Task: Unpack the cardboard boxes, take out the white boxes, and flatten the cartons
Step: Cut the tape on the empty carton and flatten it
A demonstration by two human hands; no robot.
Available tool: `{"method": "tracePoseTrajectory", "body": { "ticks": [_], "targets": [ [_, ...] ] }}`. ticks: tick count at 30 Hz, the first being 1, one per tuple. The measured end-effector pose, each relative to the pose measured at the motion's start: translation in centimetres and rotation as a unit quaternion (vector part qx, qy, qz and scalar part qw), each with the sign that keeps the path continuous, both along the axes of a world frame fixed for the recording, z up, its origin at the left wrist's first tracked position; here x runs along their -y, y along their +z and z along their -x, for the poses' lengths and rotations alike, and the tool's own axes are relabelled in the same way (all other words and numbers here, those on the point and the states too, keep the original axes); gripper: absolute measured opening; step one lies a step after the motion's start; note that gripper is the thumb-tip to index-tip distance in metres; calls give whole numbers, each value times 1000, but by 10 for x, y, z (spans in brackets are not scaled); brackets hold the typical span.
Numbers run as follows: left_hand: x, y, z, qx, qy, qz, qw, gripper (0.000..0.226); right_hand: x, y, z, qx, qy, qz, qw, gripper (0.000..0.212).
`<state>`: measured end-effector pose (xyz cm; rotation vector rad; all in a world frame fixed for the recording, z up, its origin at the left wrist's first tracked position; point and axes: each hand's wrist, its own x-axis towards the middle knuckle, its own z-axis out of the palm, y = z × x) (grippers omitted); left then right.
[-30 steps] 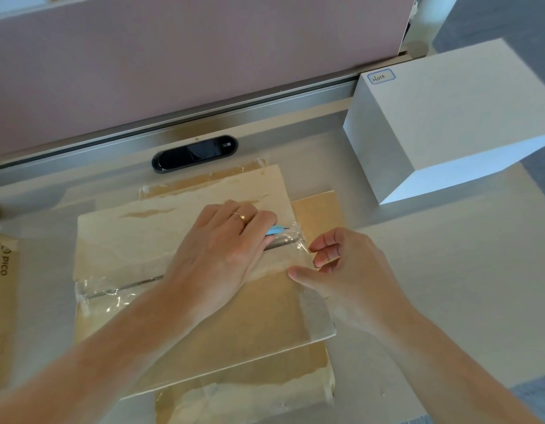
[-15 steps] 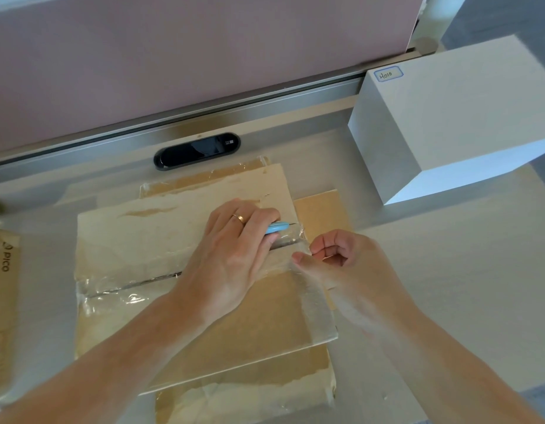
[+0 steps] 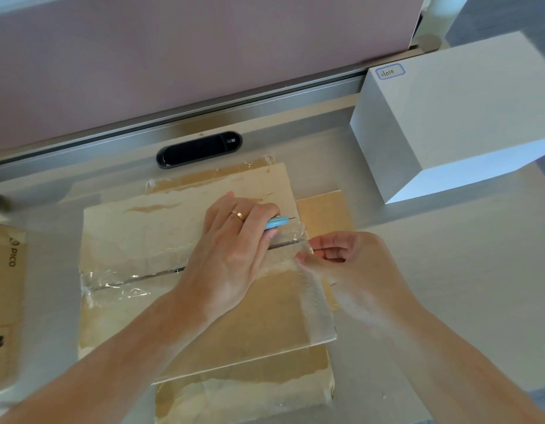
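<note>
One white box (image 3: 448, 117) is sitting out beyond the right hand (image 3: 350, 264), which is pinching loose tape (image 3: 298, 240). The left hand (image 3: 234, 249) is gripping a cutter (image 3: 275, 222), with the carton (image 3: 136, 240) lying flat beneath it, its tape not yet off.

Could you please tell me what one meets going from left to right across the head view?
PICO carton → left hand → blue cutter → right hand → white box.
</note>
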<state>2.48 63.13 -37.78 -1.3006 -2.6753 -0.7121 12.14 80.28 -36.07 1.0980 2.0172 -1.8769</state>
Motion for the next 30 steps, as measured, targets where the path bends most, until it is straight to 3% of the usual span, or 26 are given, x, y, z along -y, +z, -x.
{"method": "tracePoseTrajectory", "body": {
  "ticks": [4,10,24,30],
  "targets": [
    [-1,15,4,-23,-2,24,999,23,-2,0,-2,-20,-27,27,999,7],
    [-10,34,11,-51,-84,91,991,23,-13,2,1,-32,-24,46,998,10],
    [-50,49,20,-92,-181,148,968,19,-22,1,-1,-52,-55,-47,996,12],
    [-61,46,18,-94,-177,190,961,25,-31,-6,-3,-57,-47,-81,994,12]
  ]
}}
